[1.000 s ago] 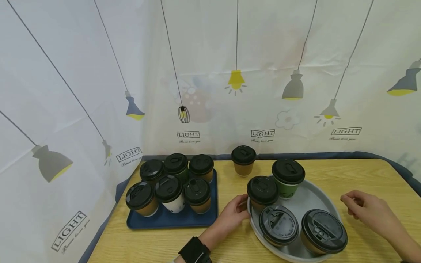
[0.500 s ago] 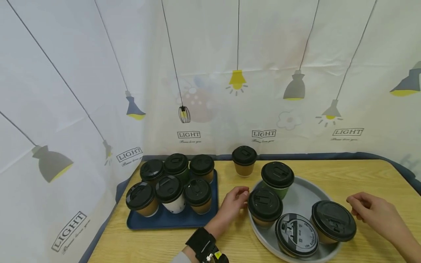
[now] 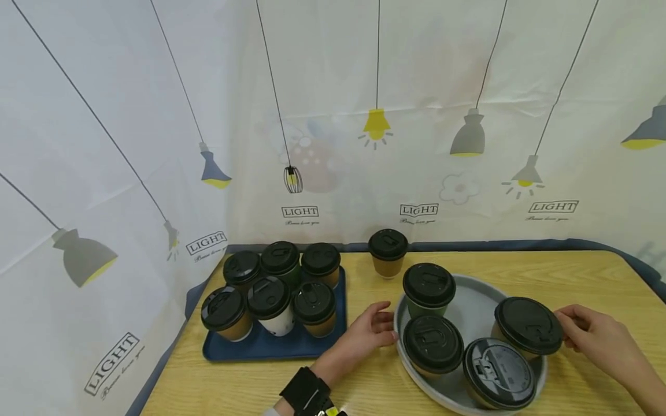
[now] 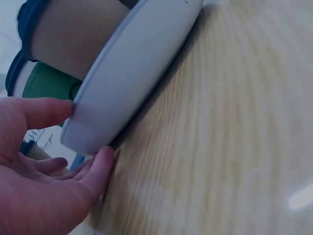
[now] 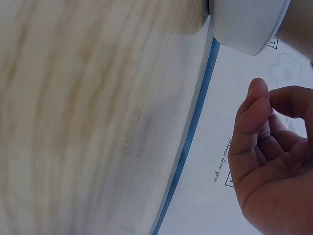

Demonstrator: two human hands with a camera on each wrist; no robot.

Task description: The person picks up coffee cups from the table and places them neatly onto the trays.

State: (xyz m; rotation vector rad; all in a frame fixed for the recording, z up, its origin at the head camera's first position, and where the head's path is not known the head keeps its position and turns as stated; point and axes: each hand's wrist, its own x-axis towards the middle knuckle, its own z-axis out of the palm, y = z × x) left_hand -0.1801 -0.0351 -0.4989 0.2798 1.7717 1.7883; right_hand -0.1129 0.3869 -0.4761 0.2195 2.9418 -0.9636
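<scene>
A round grey tray [image 3: 473,303] carries several lidded paper coffee cups: one green cup [image 3: 429,289], one brown cup [image 3: 433,345] in front of it, a cup with a shiny lid [image 3: 499,372] at the front and a cup [image 3: 528,326] at the right. My left hand [image 3: 361,335] is at the tray's left rim; in the left wrist view its fingertips touch the tray's white side wall [image 4: 122,88]. Beside the right cup, my right hand [image 3: 595,332] holds nothing. Its fingers are loosely curled, thumb tip against the index finger, apart from the tray in the right wrist view.
Several lidded cups stand close together on a blue rectangular tray [image 3: 270,351] to the left. A single brown cup [image 3: 387,254] stands behind, between the trays. The wooden table [image 3: 208,390] ends at a hanging cloth [image 3: 333,144] printed with lamps.
The grey tray has turned counterclockwise: the green cup went left, the brown cup toward me, the shiny-lidded cup right and the right cup away. Both hands stay beside it.
</scene>
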